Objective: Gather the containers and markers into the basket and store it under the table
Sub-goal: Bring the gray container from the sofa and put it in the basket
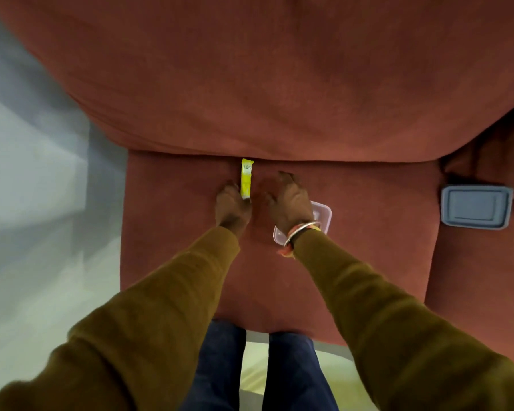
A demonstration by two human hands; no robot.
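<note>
Two hands engaged: left hand (232, 207) pinches marker (246, 179) by its near end, likely for lifting; container (322, 215) lies beneath right hand (288, 204), grip indeterminate.

rust-red sofa (279, 84) | backrest across upper view | seat cushion (175, 262) below, front edge near bottom | adjoining section (481, 292) at right, perhaps an armrest | pale grey floor (27, 218) at left, blurred

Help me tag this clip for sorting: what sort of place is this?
Probably a living room at home: a rust-red upholstered sofa fills the view, a pale floor runs beside it, and a yellow marker, a clear container and a blue-grey container are on its cushions.
</note>
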